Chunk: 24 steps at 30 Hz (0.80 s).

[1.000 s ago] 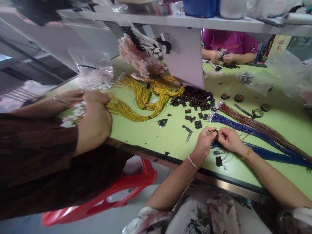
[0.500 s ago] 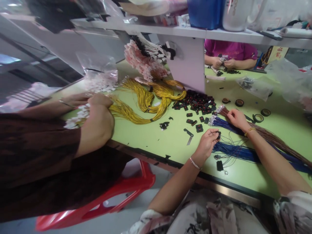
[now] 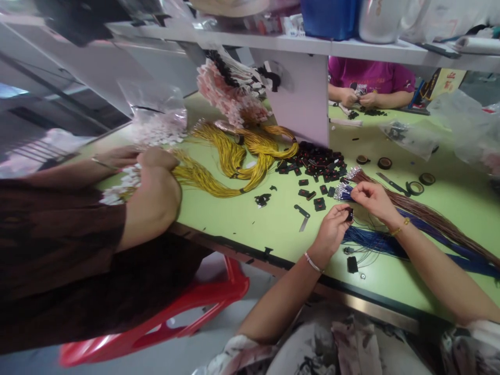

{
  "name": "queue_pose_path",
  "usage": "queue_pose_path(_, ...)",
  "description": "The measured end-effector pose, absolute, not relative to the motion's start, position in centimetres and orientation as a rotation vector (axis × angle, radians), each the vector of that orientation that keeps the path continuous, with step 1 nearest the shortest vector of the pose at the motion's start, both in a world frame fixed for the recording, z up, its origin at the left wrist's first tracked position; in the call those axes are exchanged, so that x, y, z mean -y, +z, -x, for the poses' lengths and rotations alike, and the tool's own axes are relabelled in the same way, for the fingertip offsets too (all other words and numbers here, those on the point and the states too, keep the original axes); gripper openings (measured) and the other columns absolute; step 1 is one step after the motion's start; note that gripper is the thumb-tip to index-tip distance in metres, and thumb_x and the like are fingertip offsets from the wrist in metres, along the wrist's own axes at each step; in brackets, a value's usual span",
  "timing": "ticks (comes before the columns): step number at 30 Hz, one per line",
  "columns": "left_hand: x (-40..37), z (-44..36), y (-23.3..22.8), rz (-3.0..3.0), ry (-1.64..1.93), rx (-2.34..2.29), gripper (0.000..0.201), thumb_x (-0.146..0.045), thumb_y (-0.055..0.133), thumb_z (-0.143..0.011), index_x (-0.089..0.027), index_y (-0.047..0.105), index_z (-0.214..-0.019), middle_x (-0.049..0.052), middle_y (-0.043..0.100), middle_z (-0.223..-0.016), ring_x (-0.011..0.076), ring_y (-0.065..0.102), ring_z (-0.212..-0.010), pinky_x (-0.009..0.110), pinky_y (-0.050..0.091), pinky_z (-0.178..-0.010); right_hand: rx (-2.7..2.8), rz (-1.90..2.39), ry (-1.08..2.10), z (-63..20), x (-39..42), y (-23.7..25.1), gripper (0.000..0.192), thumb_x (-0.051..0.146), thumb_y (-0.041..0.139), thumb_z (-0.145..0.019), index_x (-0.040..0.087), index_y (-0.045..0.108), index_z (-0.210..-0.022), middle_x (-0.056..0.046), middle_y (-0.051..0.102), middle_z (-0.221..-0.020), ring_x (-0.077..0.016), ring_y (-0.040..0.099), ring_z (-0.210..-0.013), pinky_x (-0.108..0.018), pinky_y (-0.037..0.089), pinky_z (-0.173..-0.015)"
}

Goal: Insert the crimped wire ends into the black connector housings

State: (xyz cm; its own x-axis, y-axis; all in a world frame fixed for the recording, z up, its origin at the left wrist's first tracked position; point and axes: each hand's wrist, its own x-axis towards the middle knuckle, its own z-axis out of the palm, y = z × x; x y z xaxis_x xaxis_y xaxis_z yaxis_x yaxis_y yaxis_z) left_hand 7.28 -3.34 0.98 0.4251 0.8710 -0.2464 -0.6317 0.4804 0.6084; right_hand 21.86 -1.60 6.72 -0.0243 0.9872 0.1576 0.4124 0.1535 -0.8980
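Near the front of the green table, my left hand (image 3: 332, 229) pinches a small black connector housing (image 3: 349, 214). Thin wires trail away to its right. My right hand (image 3: 373, 199) is closed in a pinch at the metal-tipped ends of a blue wire bundle (image 3: 342, 191); whatever sits between its fingertips is too small to make out. Behind it lies a brown wire bundle (image 3: 420, 204), also with silvery terminals. A second blue bundle (image 3: 375, 244) runs under my right forearm. Many loose black housings (image 3: 318, 162) are heaped beyond my left hand.
A cutter blade (image 3: 303, 217), scissors (image 3: 391, 183) and tape rolls (image 3: 385, 163) lie around. Yellow wire bundles (image 3: 230, 194) spread leftward towards a co-worker's arms (image 3: 154, 192). Another person's hands (image 3: 357, 98) work across the table. A shelf (image 3: 250, 41) overhangs the back.
My right hand has moved from the brown wire ends leftward and nearer to me, onto the blue wire ends. The scissors now show more fully. My left hand keeps the black housing nearly in place.
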Motion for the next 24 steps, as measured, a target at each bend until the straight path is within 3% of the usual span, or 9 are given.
queue_pose_path(5, 3.3, -7.3, 0.8, -0.410, 0.981, -0.582, 0.015, -0.011, 0.063, -0.073, -0.013, 0.061, -0.087, 0.003, 0.059, -0.085, 0.0105, 0.055, -0.078, 0.025, 0.041, -0.075, 1.486, 1.509, 0.909, -21.7, 4.4, 5.8, 0.018, 0.032, 0.059, -0.072, 0.016, 0.058, -0.064, 0.005, 0.042, -0.052, -0.0070, 0.031, -0.049, -0.021, 0.027, -0.047)
queue_pose_path(24, 3.4, -7.2, 1.1, -0.467, 0.985, -0.607, 0.017, -0.012, 0.064, -0.073, -0.015, 0.060, -0.089, 0.002, 0.058, -0.082, 0.0091, 0.055, -0.075, 0.022, 0.042, -0.070, 1.504, 1.579, 0.786, -21.6, 5.9, 3.4, 0.016, 0.027, 0.051, -0.073, 0.017, 0.051, -0.059, 0.004, 0.048, -0.053, -0.0087, 0.038, -0.050, -0.022, 0.030, -0.050)
